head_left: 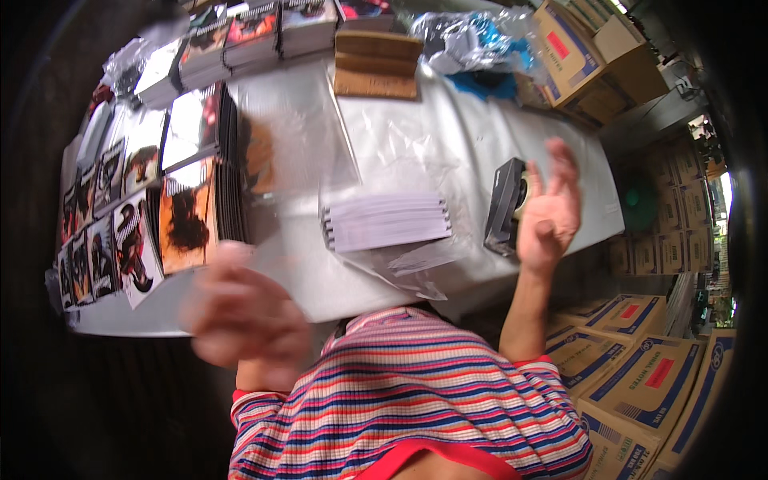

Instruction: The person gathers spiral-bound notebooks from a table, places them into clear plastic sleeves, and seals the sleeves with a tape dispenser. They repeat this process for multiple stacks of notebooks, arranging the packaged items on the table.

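Note:
My right hand [554, 210] is raised at the right of the table, its fingers stretched and apart with nothing in them. Just left of it, close to the fingers, stands a black tape dispenser [504, 206] with a roll of tape. My left hand [248, 316] is held up at the table's front edge, smeared by motion, so its fingers cannot be made out. Between the hands lies a stack of white notebooks [388, 222] in a clear plastic bag [424, 268], whose loose end hangs toward the front edge. Neither hand touches the stack.
Stacks of picture-covered notebooks [188, 216] fill the left side and the back of the white-covered table [296, 280]. Clear plastic sheets [300, 128] lie beside them. A cardboard piece [376, 68], crumpled plastic [472, 44] and an open carton [596, 60] stand behind. More cartons [640, 376] are at the right.

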`<state>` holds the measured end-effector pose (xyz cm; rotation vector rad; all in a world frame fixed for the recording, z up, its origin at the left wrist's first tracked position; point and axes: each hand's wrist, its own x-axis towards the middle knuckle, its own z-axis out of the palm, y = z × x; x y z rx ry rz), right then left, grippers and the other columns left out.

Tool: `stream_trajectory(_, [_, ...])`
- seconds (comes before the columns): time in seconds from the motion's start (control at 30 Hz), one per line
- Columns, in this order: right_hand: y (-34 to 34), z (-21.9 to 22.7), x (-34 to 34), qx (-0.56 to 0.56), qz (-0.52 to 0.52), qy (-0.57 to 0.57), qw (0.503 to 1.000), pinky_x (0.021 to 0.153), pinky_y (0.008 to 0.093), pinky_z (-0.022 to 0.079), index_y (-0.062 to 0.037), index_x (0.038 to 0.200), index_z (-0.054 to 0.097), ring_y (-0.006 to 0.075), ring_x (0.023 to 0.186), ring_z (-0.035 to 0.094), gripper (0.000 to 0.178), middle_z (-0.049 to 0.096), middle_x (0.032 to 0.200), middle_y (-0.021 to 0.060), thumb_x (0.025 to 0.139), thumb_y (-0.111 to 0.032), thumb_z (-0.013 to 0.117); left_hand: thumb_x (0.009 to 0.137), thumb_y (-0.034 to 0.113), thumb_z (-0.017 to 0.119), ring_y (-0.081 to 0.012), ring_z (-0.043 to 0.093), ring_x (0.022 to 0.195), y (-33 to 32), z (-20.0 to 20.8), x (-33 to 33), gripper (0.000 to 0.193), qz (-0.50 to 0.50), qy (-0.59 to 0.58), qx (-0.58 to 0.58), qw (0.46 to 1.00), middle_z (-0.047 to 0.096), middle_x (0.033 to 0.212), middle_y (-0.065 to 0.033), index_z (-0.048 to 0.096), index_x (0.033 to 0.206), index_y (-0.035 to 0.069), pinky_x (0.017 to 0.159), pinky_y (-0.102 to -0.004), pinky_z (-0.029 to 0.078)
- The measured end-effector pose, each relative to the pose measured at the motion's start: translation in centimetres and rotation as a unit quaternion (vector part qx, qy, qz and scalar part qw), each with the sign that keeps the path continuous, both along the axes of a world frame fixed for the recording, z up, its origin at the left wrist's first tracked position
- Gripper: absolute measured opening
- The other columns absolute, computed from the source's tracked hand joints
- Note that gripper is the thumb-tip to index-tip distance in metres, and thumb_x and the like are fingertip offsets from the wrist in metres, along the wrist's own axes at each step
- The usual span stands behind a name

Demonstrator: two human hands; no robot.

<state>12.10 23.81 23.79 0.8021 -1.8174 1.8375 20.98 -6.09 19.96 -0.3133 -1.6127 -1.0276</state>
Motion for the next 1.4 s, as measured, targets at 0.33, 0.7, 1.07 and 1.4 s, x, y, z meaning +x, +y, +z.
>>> stream_trajectory(0.33, [0.7,-5.7,1.6,0.210,-0.027,0.007,0.977,0.110,0.0409,0.022,-0.0054,0.126,0.049,0.0249,0.129,0.037,0.081,0.043,0.135,0.0127,0.056,-0.027,0.085,0.054,0.036,0.081,-0.0315,0.050,0.116,-1.1,-5.5,-0.7,0.082,-0.096,-0.168,-0.132,0.972,0.052,0.121,-0.0146,0.051,0.123,0.003,0.093,-0.0445,0.039])
stream_trajectory(0.7, [-2.8,-2.3,-0.4,0.507,0.199,0.012,0.838,0.102,0.0532,0.029,-0.0340,0.118,0.058,0.0221,0.129,0.035,0.064,0.039,0.139,0.0008,0.059,-0.023,0.078,0.056,0.034,0.061,-0.0149,0.044,0.120,0.3,0.8,-5.6,0.087,-0.293,-0.344,-0.494,0.743,0.040,0.140,0.0051,0.036,0.139,0.024,0.084,-0.0456,0.028])
stream_trajectory(1.07, [-2.0,0.2,-1.3,0.488,0.304,-0.015,0.818,0.106,0.0517,0.023,-0.0302,0.122,0.055,0.0262,0.134,0.027,0.066,0.030,0.144,0.0113,0.060,-0.020,0.078,0.058,0.038,0.064,-0.0139,0.044,0.113,1.1,2.8,-6.5,0.085,-0.243,-0.379,-0.581,0.678,0.041,0.138,0.0080,0.037,0.138,0.029,0.088,-0.0560,0.024])
stream_trajectory(1.4, [-7.7,-0.9,-8.9,0.203,0.230,-0.249,0.919,0.075,0.0259,0.050,-0.0005,0.090,0.069,0.0121,0.075,0.063,0.016,0.068,0.080,0.0090,0.075,-0.003,0.066,0.056,0.036,0.067,-0.0138,0.048,0.113,1.8,3.9,-6.9,0.090,-0.239,-0.368,-0.577,0.689,0.037,0.142,0.0063,0.036,0.139,0.023,0.090,-0.0470,0.031])
